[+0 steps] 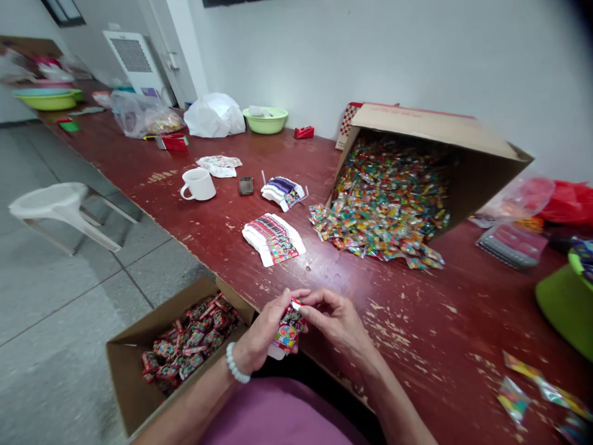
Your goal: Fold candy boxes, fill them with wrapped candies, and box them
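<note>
A small printed red carton (288,330), with a white flap showing at its lower end, is held just over the near edge of the table, pinched between both hands. The left hand (262,330), with a beaded bracelet (234,363) on its wrist, grips the carton from one side. The right hand (336,321) closes on it from the other, its fingertips (306,301) pressed to the top edge. Just left of the hands, an open cardboard box (127,364) holds a heap of similar red packets (188,343). Ahead on the worn red table (407,321) lie a stack of flat printed cards (273,239) and a smaller stack with purple print (282,193), near a white mug (198,184). To the right, a tipped-over carton box (440,133) spills wrapped colourful sweets (384,198) across the tabletop. Farther back stands a green basin (265,120).
</note>
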`<control>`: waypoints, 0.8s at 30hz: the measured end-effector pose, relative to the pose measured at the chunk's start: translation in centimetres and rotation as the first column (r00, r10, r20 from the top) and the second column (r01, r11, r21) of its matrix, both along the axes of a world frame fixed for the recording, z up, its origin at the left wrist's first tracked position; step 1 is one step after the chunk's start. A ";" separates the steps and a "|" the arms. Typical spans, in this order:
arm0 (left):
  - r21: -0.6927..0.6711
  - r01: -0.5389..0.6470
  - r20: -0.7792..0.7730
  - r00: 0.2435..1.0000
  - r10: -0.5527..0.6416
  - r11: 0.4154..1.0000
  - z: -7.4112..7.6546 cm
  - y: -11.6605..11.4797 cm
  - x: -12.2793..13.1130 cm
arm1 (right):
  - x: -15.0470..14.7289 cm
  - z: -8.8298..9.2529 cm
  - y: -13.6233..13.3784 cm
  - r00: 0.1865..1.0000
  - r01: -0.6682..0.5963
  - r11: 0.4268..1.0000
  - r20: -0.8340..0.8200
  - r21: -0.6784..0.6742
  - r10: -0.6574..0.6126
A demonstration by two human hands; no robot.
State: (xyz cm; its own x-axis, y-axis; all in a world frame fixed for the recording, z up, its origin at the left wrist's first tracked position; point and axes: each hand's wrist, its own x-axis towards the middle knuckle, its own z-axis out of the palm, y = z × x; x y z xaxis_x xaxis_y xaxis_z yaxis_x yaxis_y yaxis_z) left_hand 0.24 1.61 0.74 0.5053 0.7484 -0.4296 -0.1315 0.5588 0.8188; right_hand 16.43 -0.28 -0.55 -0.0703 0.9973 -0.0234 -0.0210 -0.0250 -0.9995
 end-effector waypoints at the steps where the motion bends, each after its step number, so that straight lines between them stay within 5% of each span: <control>1: 0.016 0.009 -0.004 1.000 -0.009 1.000 0.2 0.0 0.1 | 0.0 0.1 0.2 1.000 -0.002 1.000 -0.005 -0.005 0.002; 11: 0.078 0.042 -0.021 0.999 -0.040 0.996 -0.2 0.1 0.1 | -0.5 1.0 0.8 0.981 -0.004 0.996 -0.192 -0.091 -0.014; 20: 0.065 -0.017 -0.048 0.999 0.020 0.998 -0.1 0.1 0.3 | -0.2 0.7 -0.7 0.975 -0.040 0.976 0.220 0.213 -0.008; 24: 0.005 -0.058 0.004 0.998 0.057 0.998 -0.7 0.2 0.6 | 0.6 0.0 0.7 0.941 -0.136 0.953 0.337 0.270 0.039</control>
State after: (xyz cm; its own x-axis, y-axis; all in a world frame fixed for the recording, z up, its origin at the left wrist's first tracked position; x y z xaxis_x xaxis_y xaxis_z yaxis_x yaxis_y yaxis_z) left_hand 0.85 1.77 0.02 0.4630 0.7784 -0.4239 -0.1664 0.5461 0.8211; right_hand 17.07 0.42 -0.53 -0.1947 0.9548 0.2247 0.2946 0.2755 -0.9151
